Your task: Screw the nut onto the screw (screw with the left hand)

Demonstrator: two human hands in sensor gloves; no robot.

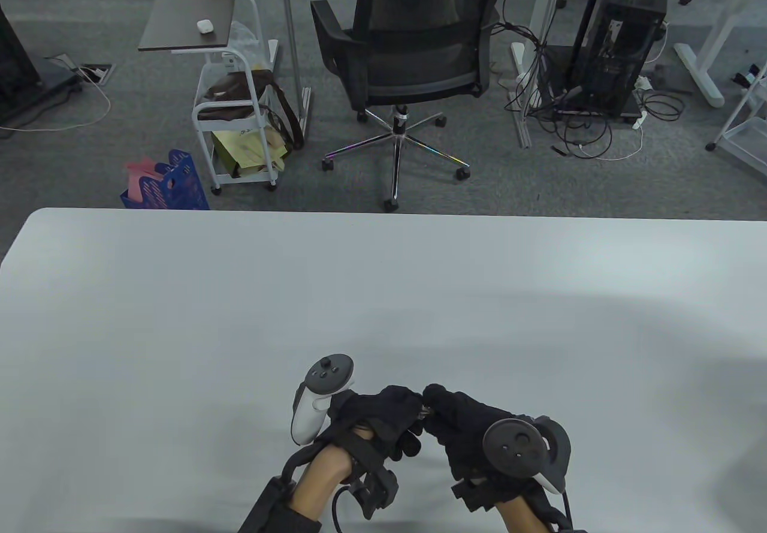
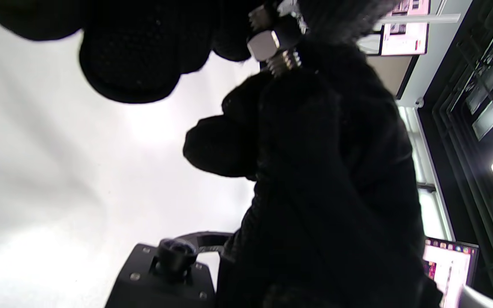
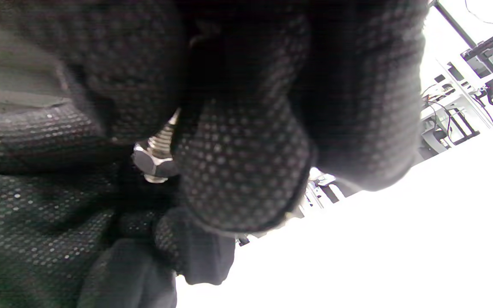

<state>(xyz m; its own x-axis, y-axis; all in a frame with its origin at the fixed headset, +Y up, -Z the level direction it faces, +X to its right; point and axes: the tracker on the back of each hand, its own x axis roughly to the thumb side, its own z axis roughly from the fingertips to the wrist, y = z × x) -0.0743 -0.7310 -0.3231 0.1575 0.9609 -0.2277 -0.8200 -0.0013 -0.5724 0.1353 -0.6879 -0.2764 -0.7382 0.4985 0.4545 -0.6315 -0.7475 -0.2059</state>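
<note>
My two gloved hands meet low over the white table [image 1: 239, 317], near its front edge. The left hand [image 1: 413, 416] pinches a silver hex nut [image 2: 263, 45] with its fingertips. The nut sits on the threaded shaft of a screw [image 2: 286, 63]. The right hand [image 1: 434, 406] grips that screw, and its fingers hide the rest of the shaft. In the right wrist view the nut [image 3: 153, 164] shows below the bare threads [image 3: 164, 136], between the two gloves. In the table view the fingers hide almost all of the metal.
A white tracker [image 1: 317, 395] sits on the back of the left hand and a dark one [image 1: 518, 446] on the right. Beyond the table's far edge stand an office chair [image 1: 413, 59], a white cart [image 1: 233, 107] and a blue basket [image 1: 168, 182].
</note>
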